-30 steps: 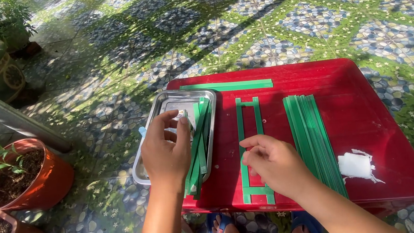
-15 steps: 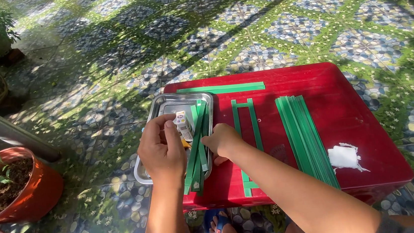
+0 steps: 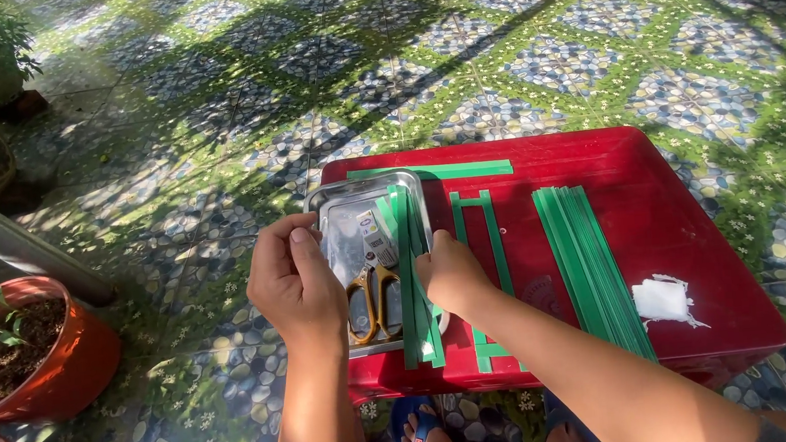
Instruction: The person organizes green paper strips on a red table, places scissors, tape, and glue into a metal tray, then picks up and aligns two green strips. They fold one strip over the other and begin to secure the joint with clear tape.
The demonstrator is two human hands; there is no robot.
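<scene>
Head | red table (image 3: 658, 217) | patterned tile floor (image 3: 242, 120) | hands (image 3: 296, 282) at metal tray (image 3: 327, 208)

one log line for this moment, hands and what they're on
left hand: at tray edge | right hand: on green strips in tray | scissors: in tray, untouched | table: red

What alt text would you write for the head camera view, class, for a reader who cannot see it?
Two bare hands reach over a metal tray on a red table: the left hand at its edge, the right hand on green paper strips lying across it. Yellow-handled scissors lie in the tray; more green strips lie to the right.
</scene>
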